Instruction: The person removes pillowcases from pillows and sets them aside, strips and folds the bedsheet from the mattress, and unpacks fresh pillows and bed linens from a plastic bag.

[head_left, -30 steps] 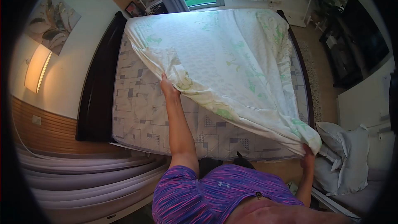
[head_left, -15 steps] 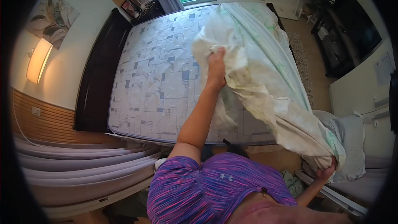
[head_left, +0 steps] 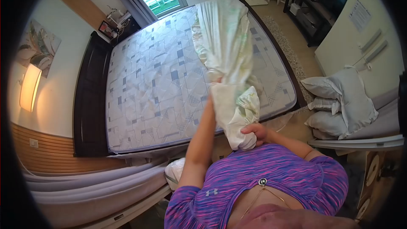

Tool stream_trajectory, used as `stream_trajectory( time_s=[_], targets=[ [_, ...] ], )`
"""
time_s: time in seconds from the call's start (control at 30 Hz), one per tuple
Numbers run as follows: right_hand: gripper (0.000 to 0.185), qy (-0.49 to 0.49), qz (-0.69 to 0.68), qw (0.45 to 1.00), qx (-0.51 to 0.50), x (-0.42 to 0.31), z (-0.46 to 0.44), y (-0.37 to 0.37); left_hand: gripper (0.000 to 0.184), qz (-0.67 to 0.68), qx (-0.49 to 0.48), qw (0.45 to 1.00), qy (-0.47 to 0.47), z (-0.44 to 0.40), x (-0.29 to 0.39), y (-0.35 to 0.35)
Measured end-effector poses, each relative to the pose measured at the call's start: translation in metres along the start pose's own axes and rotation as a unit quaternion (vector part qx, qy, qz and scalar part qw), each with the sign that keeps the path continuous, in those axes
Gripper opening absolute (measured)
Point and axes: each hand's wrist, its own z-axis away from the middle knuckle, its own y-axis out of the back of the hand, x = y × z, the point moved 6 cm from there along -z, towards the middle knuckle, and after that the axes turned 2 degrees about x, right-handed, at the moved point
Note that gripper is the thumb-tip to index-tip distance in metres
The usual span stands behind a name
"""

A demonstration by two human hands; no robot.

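Observation:
A white and green patterned sheet hangs bunched in a narrow strip from near my chest to the far side of the bare mattress. My right hand is closed on its near end, just in front of my chest. My left arm reaches forward over the mattress edge, and my left hand is mostly covered by the cloth about midway along it. Only a blurred bit of that hand shows, so its fingers cannot be made out.
A dark headboard stands at the left, below a lit wall lamp. Grey pillows are stacked at the right, near a white cabinet. A TV stand is at the back right. Curtains hang at lower left.
The sheet, earlier spread over much of the mattress, is now gathered into a narrow strip. My right hand has come in from the right to my chest. The view has turned.

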Motion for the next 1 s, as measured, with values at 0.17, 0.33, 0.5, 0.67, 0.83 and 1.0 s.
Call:
stream_trajectory(
  time_s=[0.17, 0.33, 0.5, 0.67, 0.83, 1.0],
  targets=[
    [0.051, 0.068, 0.213, 0.92, 0.322, -0.025, 0.008, 0.035, 0.036, -0.094, -0.099, 0.991, 0.003, 0.12, 0.023, 0.019],
    [0.059, 0.247, 0.168, 0.855, 0.423, -0.141, -0.011, 0.098, 0.033, 0.151, -0.059, 0.982, 0.102, 0.196, 0.086, -0.031],
    [0.049, 0.346, 0.152, 0.833, 0.405, -0.213, -0.066, 0.159, 0.034, 0.053, -0.126, 0.985, 0.101, 0.215, 0.067, -0.042],
    [0.034, 0.27, 0.393, 0.723, 0.499, -0.124, 0.051, 0.095, 0.034, 0.079, -0.201, 0.972, 0.095, 0.257, 0.059, -0.056],
    [0.036, 0.227, 0.57, 0.612, 0.499, 0.003, 0.122, 0.108, 0.033, 0.088, -0.267, 0.935, 0.217, 0.265, 0.064, -0.043],
    [0.029, 0.3, 0.343, 0.71, 0.537, -0.011, 0.217, 0.12, 0.045, 0.436, 0.007, 0.84, 0.324, 0.231, -0.02, 0.025]
  ],
)
